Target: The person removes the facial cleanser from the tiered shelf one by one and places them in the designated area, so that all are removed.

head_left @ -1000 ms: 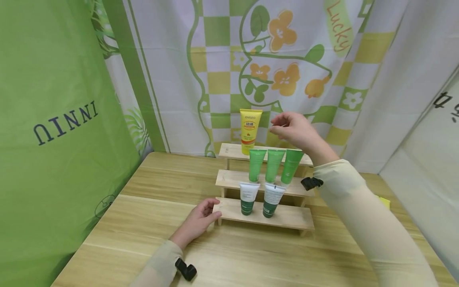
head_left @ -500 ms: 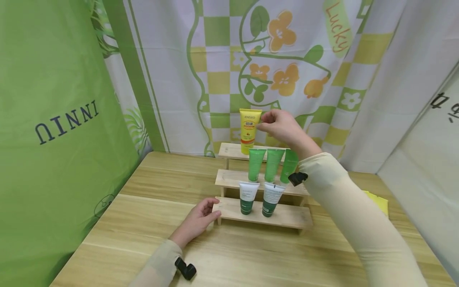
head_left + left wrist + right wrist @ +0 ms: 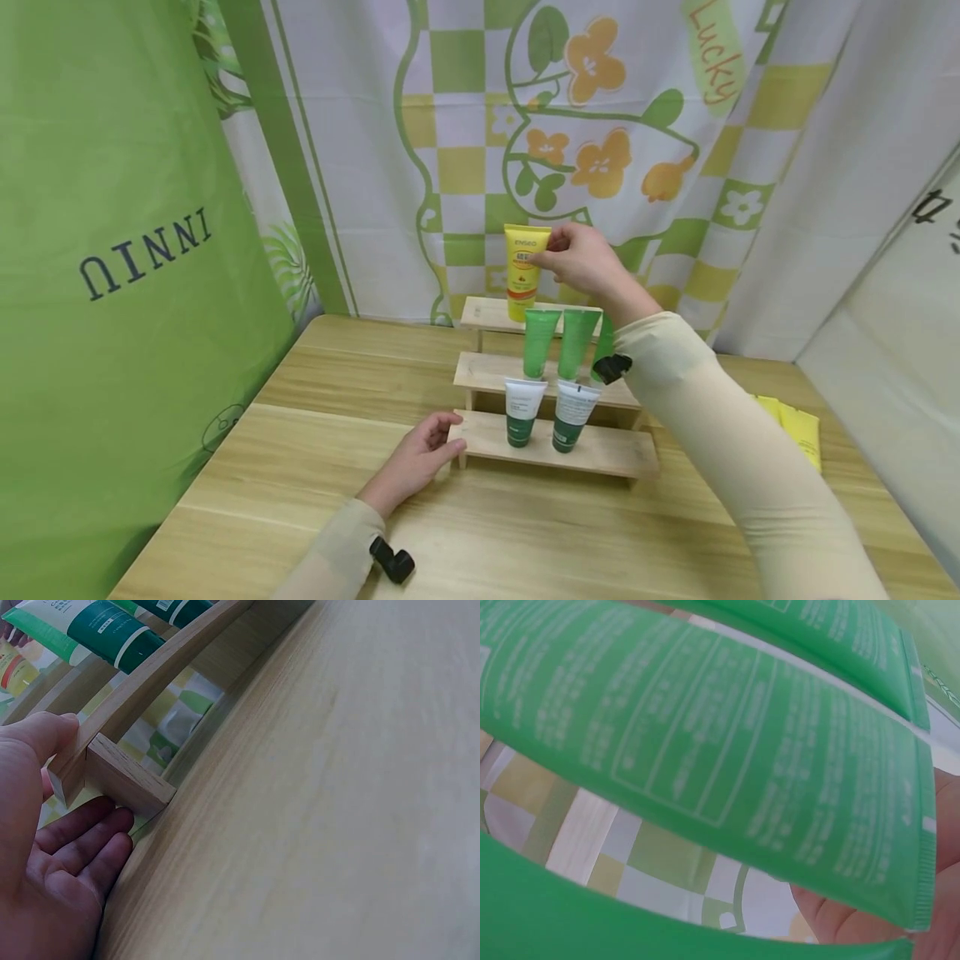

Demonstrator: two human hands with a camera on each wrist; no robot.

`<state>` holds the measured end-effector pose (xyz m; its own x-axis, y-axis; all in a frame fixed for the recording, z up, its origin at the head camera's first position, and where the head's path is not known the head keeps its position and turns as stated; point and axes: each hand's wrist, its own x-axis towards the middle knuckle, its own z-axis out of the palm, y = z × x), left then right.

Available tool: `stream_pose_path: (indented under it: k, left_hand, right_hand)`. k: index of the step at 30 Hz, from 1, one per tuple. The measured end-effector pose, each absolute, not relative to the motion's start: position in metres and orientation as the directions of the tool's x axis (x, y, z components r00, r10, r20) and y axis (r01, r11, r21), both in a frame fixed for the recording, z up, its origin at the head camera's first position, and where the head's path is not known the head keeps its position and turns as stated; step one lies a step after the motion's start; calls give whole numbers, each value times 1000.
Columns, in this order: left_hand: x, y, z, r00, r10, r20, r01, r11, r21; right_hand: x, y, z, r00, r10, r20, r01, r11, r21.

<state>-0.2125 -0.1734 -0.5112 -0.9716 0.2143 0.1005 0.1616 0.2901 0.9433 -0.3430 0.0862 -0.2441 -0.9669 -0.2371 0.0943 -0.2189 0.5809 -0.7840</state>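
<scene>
Pinching the yellow ENSEO squeeze tube [image 3: 522, 279] by its three-o'clock edge with the right hand [image 3: 583, 258], with thumb in front. Apparently resting cap-down on the top board [image 3: 483, 312], toward eleven o'clock on the tiered wooden stand [image 3: 618, 454]; likely gripped high to control any tilt over so small a base. Holding the lowest board [image 3: 480, 429] at eight o'clock with the left hand [image 3: 416, 457], with fingers bent near the leg [image 3: 131, 776], presumably to brace against sliding.

Note three green squeeze tubes [image 3: 540, 342] on the middle board [image 3: 480, 367], close by the right sleeve [image 3: 750, 433] and easily knocked. Toward six o'clock, see two white-and-dark-green tubes [image 3: 523, 412]; toward four, yellow packages [image 3: 798, 433] on the table [image 3: 300, 500], partly hidden by that sleeve.
</scene>
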Motion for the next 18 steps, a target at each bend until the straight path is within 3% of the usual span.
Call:
stream_pose_path:
  k: [13, 18]
  left_hand:
    - [-212, -170, -512, -971, 222, 93, 158, 296, 942]
    - [-213, -174, -511, -971, 216, 97, 165, 320, 933]
  right_hand:
    - [-334, 91, -241, -970, -213, 113, -225, 631, -743]
    - [-331, 98, -234, -968, -205, 145, -239, 570, -786]
